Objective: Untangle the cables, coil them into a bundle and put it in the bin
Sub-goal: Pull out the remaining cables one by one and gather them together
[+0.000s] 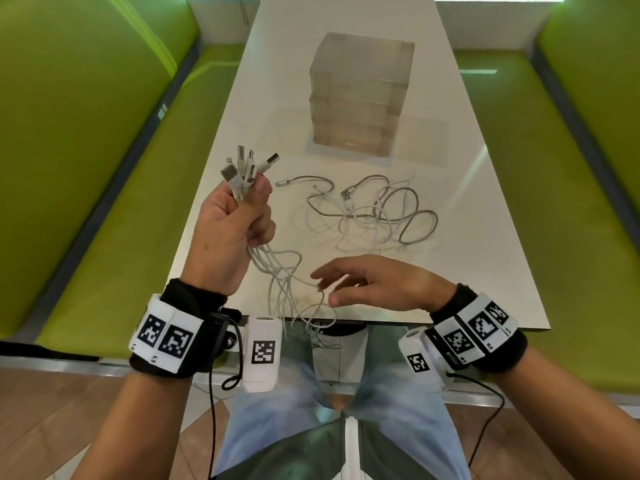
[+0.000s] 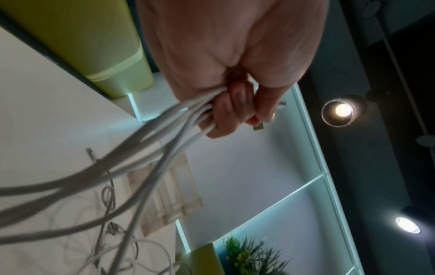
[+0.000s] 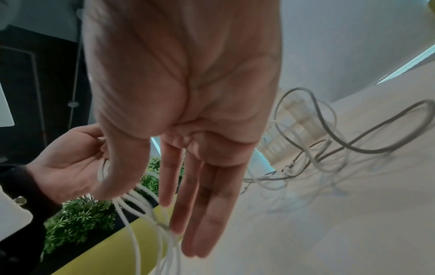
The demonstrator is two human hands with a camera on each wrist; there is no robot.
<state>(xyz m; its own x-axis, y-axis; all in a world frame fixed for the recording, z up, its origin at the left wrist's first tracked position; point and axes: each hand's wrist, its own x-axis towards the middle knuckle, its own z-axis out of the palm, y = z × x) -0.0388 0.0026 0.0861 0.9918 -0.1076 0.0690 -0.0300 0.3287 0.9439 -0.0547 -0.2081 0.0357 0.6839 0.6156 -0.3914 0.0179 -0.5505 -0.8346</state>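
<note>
My left hand is raised over the table's left side and grips a bunch of white cables, their USB plugs sticking up past the thumb. The left wrist view shows the fist closed round these strands. The cables hang down past the table's near edge. My right hand is beside the hanging strands, fingers straight and spread, touching them without gripping. A tangle of grey and white cables lies on the table. The translucent bin stands behind it.
The white table is narrow, with green bench seats on both sides. The near table edge is just under my wrists. A green plant shows low in the right wrist view.
</note>
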